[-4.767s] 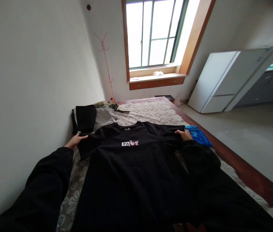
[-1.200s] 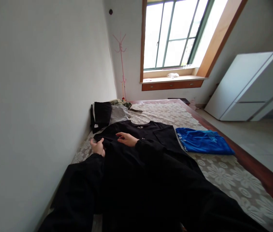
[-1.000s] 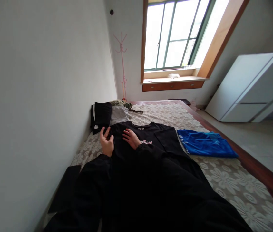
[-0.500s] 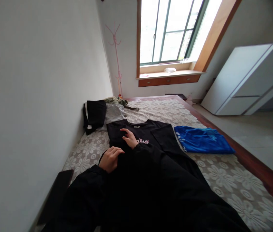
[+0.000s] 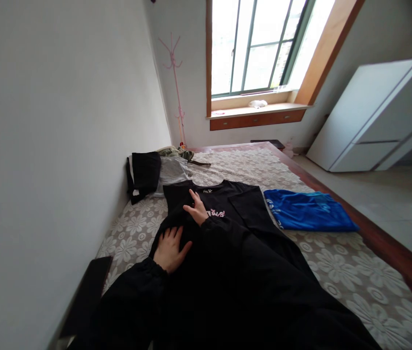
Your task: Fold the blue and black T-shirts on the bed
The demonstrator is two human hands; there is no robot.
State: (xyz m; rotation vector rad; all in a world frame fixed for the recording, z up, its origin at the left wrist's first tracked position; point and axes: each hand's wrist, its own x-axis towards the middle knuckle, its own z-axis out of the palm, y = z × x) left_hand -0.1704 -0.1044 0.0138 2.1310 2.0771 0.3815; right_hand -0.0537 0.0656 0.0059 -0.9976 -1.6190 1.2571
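Observation:
A black T-shirt (image 5: 244,206) with a pink and white print on its chest lies spread on the bed, neckline away from me. My left hand (image 5: 170,250) rests flat on its left side, fingers spread. Farther up, my right hand (image 5: 196,209) is over the shirt just left of the print, thumb apart from the fingers, holding nothing. My dark sleeves cover much of the lower shirt, so its hem is hard to make out.
A folded blue garment (image 5: 310,211) lies right of the shirt. Folded black clothing (image 5: 146,172) and a grey garment (image 5: 172,171) sit by the wall at left. The patterned bedspread (image 5: 242,163) has a dark red wooden edge (image 5: 388,248) on the right.
My left hand has opened from bent fingers and come down flat on the shirt. My right hand's fingers have straightened and now point away from me.

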